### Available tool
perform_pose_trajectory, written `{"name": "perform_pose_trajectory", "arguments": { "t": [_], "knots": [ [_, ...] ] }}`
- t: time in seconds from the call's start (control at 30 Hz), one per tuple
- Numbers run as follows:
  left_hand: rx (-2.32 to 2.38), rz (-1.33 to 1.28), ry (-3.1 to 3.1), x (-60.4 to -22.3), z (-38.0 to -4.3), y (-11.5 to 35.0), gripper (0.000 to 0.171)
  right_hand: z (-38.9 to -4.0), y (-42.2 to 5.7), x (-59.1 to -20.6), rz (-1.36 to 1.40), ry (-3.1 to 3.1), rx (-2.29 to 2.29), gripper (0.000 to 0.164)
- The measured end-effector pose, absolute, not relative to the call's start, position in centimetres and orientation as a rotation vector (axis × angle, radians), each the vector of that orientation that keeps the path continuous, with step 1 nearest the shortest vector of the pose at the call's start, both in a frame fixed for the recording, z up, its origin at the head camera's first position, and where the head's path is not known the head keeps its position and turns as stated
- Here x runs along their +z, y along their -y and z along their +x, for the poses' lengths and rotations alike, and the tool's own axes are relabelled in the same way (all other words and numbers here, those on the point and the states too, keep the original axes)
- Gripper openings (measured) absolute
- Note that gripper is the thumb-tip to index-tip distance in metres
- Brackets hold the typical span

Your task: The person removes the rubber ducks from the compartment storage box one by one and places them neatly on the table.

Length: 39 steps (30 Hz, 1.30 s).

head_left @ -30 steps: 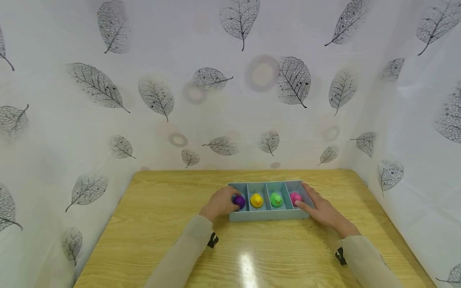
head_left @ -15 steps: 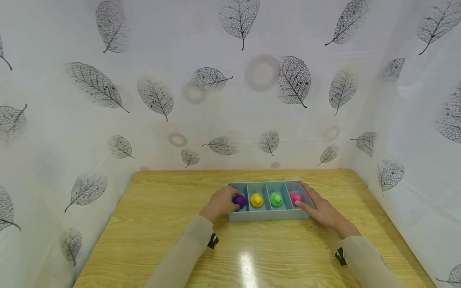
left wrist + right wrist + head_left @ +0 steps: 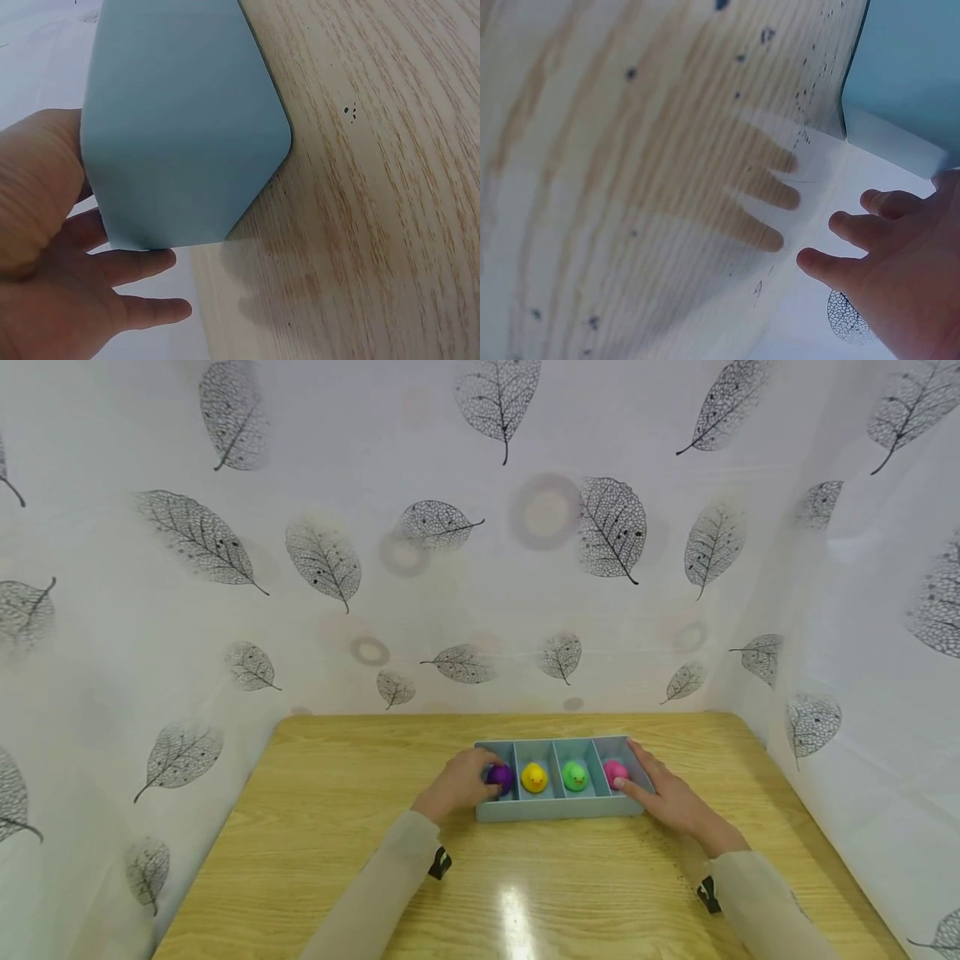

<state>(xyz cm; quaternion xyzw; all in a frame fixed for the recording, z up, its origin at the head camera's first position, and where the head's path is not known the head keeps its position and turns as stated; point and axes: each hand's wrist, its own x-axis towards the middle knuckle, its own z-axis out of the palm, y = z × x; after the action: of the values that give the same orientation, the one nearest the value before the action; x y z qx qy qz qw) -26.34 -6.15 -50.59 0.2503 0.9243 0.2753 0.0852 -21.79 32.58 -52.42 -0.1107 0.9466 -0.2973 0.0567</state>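
Observation:
A grey-blue tray [image 3: 558,810] with several compartments in a row lies on the table. In the head view, my left hand [image 3: 456,785] reaches over its left end, thumb and forefinger curled around a purple round toy [image 3: 501,779] in the leftmost compartment. Its other fingers extend below the tray end in the left wrist view. A yellow toy duck [image 3: 534,778] and a green toy duck [image 3: 575,776] sit in the middle compartments. My right hand [image 3: 678,802] holds the tray's right end, thumb over the wall by a pink round toy [image 3: 615,772], fingers outside; several extend in the right wrist view.
The wooden table [image 3: 345,860] reaches back to a pale curtain [image 3: 480,602] printed with dark leaves, which also hangs along both sides. A black wrist strap piece [image 3: 440,863] shows at the left cuff.
The purple toy and the left fingertips have shifted very slightly to the right, while the left forearm has edged left. The tray, the other toys and the right hand stay put.

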Motion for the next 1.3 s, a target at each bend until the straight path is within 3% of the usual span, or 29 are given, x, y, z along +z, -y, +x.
{"name": "perform_pose_trajectory", "arguments": {
  "t": [0.73, 1.3],
  "knots": [
    [1.186, 0.667, -2.718, -47.5, -25.9, 8.9, 0.04, -21.6, -32.3, -52.3, -0.334, -2.869, -0.903, 0.084],
    [1.464, 0.529, -2.741, -48.6, -26.2, 11.5, 0.039, -21.6, -32.3, -52.1, -0.33, -2.848, -0.92, 0.084]
  ]
}}
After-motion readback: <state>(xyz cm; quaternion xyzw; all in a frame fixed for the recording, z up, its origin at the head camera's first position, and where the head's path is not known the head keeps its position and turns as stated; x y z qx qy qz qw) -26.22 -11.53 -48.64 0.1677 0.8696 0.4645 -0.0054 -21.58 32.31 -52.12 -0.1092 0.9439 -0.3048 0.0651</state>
